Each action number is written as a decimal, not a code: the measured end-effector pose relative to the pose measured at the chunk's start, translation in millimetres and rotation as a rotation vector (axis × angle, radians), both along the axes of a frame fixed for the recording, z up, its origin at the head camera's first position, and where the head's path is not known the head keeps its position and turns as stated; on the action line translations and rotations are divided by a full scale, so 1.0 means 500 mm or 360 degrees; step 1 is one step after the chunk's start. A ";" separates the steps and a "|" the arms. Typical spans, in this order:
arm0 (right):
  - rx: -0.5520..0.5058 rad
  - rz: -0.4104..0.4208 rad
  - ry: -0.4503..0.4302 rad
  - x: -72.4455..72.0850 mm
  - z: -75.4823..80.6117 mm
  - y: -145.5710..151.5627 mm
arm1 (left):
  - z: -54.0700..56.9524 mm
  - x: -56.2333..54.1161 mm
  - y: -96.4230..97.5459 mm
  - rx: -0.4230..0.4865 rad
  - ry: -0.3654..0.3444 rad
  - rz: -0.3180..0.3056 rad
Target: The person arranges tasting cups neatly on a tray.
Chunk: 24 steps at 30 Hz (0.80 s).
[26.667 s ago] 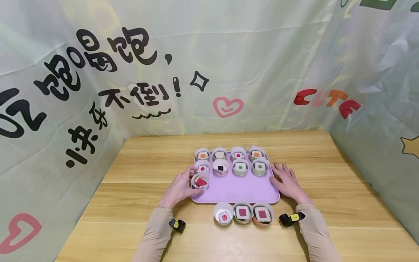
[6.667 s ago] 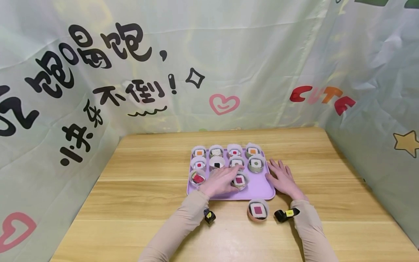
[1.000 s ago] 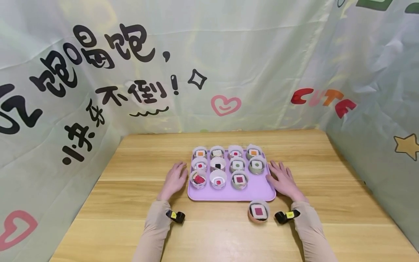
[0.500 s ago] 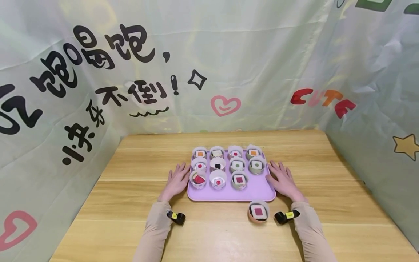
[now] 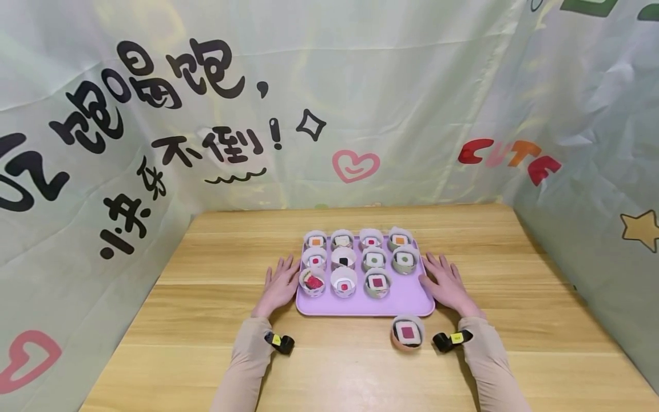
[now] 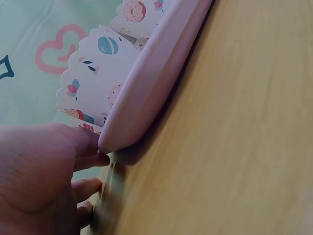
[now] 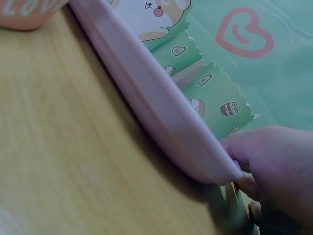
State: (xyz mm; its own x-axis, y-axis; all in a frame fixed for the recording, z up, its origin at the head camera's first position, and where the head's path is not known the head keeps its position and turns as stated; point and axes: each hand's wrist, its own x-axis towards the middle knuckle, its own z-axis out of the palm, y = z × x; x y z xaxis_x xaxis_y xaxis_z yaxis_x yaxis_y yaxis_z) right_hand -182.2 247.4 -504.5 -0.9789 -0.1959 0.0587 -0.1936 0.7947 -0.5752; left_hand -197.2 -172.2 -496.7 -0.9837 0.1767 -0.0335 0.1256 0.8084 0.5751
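Observation:
A lilac tray [image 5: 407, 303] lies on the table, holding several paper baking cups, each with a small filling. In its front row stand a cup with a red, strawberry-like piece [image 5: 312, 282], a white cup with a pink-centred piece [image 5: 343, 282], and a cup with a magenta-centred square [image 5: 377, 283]. My left hand [image 5: 280, 286] rests at the tray's left edge, its thumb at the rim in the left wrist view. Opposite it, my right hand [image 5: 447, 284] lies along the right edge with fingers spread. Neither hand grips a cup.
An orange baking cup [image 5: 408, 333] with another magenta-centred square stands on the wooden table [image 5: 206, 320], just in front of the tray. A printed cloth backdrop [image 5: 412, 114] borders the table at the back and sides. Each wrist wears a small black camera [image 5: 283, 344].
Earlier my left hand set cups onto the tray's front row; three stood before it, now one. Since a second ago, that hand has shifted slightly right against the left edge. My right hand stays put.

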 end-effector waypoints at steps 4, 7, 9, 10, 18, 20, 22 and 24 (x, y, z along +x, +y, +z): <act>-0.0004 0.0001 -0.0010 0.001 0.002 -0.001 | 0.001 0.002 0.001 0.0004 -0.0008 0.0007; -0.0008 0.0002 -0.0016 0.001 0.003 -0.001 | 0.000 0.002 0.000 0.0013 0.0003 0.0007; -0.0009 0.0001 -0.0018 0.000 0.003 0.000 | 0.000 0.002 0.000 0.0017 0.0020 0.0001; -0.0010 0.0000 -0.0019 0.000 0.002 0.000 | -0.001 0.002 0.000 0.0015 0.0024 -0.0001; -0.0018 0.0014 -0.0009 -0.005 -0.004 0.001 | 0.001 0.003 -0.001 -0.0028 -0.0010 0.0006; -0.0038 0.0024 0.0010 -0.004 -0.002 0.002 | 0.001 0.001 -0.001 -0.0021 -0.0016 0.0010; -0.0069 0.0030 0.0045 -0.003 0.006 0.004 | 0.001 0.001 0.000 -0.0023 -0.0025 0.0009; -0.0094 0.0034 0.0095 0.000 0.023 0.005 | 0.001 0.000 0.000 -0.0028 -0.0027 0.0008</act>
State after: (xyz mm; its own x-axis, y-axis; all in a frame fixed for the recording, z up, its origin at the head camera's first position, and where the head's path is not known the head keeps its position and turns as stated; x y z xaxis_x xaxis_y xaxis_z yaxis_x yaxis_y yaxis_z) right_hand -182.1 249.9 -493.2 -0.9688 -0.2114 0.1291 -0.2458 0.7552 -0.6077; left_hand -197.3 -172.0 -496.0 -0.9838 0.1712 -0.0529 0.1122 0.8189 0.5629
